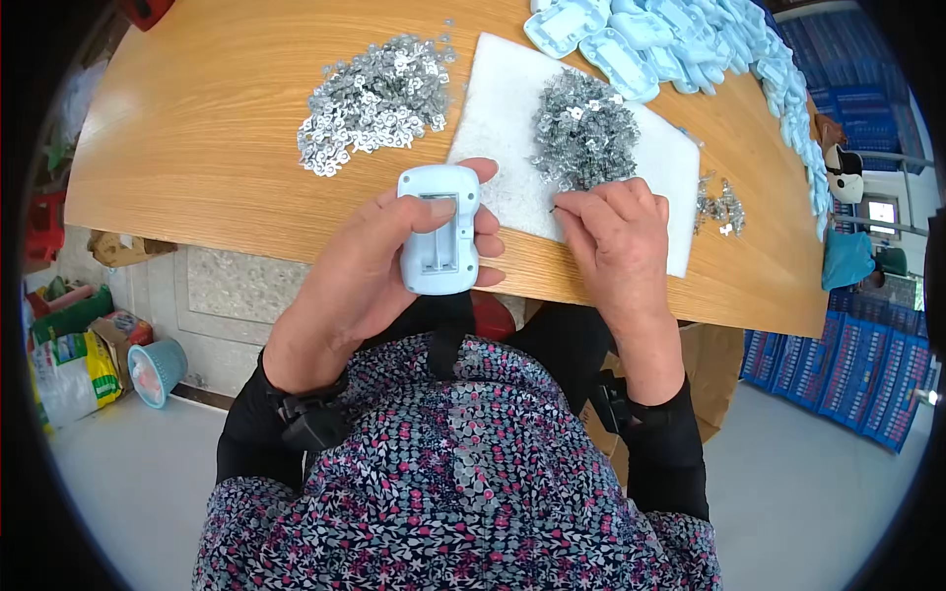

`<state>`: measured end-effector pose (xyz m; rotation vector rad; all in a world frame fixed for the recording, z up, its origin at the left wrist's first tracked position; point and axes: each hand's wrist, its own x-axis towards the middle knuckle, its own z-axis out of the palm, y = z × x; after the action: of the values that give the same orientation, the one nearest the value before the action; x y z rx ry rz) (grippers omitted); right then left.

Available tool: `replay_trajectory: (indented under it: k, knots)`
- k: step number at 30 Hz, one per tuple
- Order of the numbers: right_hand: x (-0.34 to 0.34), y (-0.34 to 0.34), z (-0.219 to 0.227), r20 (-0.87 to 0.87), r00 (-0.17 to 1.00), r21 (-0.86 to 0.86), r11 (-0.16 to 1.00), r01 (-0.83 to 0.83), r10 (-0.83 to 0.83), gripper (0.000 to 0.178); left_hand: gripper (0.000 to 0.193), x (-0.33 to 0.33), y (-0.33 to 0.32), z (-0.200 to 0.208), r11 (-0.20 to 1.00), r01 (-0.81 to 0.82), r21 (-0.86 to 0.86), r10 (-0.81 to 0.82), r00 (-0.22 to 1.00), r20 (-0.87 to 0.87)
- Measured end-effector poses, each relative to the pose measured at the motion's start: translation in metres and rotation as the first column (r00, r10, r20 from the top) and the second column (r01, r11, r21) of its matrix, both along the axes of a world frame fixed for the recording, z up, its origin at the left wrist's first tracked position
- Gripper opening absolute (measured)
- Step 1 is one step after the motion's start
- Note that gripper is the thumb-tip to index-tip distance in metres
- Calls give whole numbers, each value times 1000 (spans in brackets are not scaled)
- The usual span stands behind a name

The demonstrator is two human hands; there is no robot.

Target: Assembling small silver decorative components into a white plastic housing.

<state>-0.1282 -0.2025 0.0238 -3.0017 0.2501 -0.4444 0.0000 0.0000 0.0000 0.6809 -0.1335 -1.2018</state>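
Note:
My left hand holds a light blue plastic casing over the table's near edge. The thumb presses into its rectangular battery compartment, and the fingers wrap behind it. My right hand is closed in a pinch over a white sheet. A tiny dark tip shows at its fingertips, too small to name. Just beyond those fingers lies a heap of small silvery metal pieces, perhaps springs, on the sheet. Farther left, flat shiny metal pieces form another pile on the wood.
Many light blue plastic shells are heaped along the far right of the wooden table. A small scatter of metal pieces lies right of the sheet. Blue crates stand at right; a light blue basket is on the floor at left.

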Motion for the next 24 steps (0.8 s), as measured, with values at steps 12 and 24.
replay_trajectory:
  k: [12,24]
  knots:
    - [-16,2,8,14,985,795,599,93,-172,14,57,-7,-4,10,996,16,87,-18,999,26]
    - [-31,-18,10,175,982,87,995,55,-69,15,52,-14,-19,14,993,85,81,-86,996,16]
